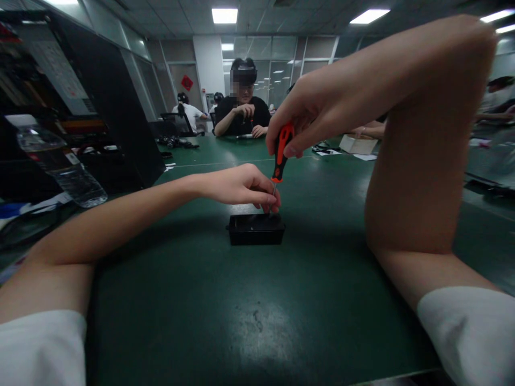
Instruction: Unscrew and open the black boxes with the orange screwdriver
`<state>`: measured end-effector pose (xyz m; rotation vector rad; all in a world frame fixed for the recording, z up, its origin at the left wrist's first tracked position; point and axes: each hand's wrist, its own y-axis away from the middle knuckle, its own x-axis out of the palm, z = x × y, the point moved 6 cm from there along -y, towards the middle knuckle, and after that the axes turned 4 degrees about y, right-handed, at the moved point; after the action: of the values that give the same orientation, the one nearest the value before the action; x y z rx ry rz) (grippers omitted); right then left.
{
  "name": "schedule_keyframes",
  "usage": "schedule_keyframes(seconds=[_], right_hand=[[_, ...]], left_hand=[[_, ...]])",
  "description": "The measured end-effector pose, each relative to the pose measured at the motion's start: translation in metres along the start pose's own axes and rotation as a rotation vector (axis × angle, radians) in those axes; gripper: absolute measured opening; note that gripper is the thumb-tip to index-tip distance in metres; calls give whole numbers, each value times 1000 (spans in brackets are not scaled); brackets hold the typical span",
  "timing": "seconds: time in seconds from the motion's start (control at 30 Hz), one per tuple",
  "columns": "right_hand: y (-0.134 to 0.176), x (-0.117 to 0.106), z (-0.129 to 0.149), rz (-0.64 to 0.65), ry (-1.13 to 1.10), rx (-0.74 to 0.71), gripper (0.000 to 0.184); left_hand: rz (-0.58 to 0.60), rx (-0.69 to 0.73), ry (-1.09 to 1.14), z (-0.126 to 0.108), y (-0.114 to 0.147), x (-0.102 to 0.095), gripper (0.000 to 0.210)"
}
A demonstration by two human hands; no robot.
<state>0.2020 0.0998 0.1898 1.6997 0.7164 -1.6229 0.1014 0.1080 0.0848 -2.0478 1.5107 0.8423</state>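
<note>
A red-and-black screwdriver (283, 147) is gripped by its handle in my right hand (308, 115), held high with the wrist bent. Its thin shaft slants down to the right end of a black rectangular box (256, 230) that has small tabs at its ends and lies on the table. My left hand (249, 187) reaches in just above the box, its thumb and fingertips pinched around the lower shaft. Those fingers hide the screwdriver's tip, and a screw there cannot be made out.
The green table (257, 316) spreads all around the box. At the left stand a water bottle (60, 158) and a dark cabinet (108, 96), with cables nearby. Across the table sits a person in black (243, 110). A small white box (357, 143) lies at the back right.
</note>
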Motion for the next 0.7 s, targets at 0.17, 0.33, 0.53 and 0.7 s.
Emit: schedule_keyframes(seconds=[0.17,0.33,0.53,0.7], right_hand=[[0,-3,4,-31,110,-15,27],[-2,-2,10,-32,138,-80,33],[-8,3,3,-24,57,55,43],[-8,2,-6,-23,59,128,43]], left_hand=[[4,23,6,4,0,0,20],[9,-6,64,17,0,1,23],[-6,26,90,24,-2,2,24],[-42,32,95,30,-2,1,25]])
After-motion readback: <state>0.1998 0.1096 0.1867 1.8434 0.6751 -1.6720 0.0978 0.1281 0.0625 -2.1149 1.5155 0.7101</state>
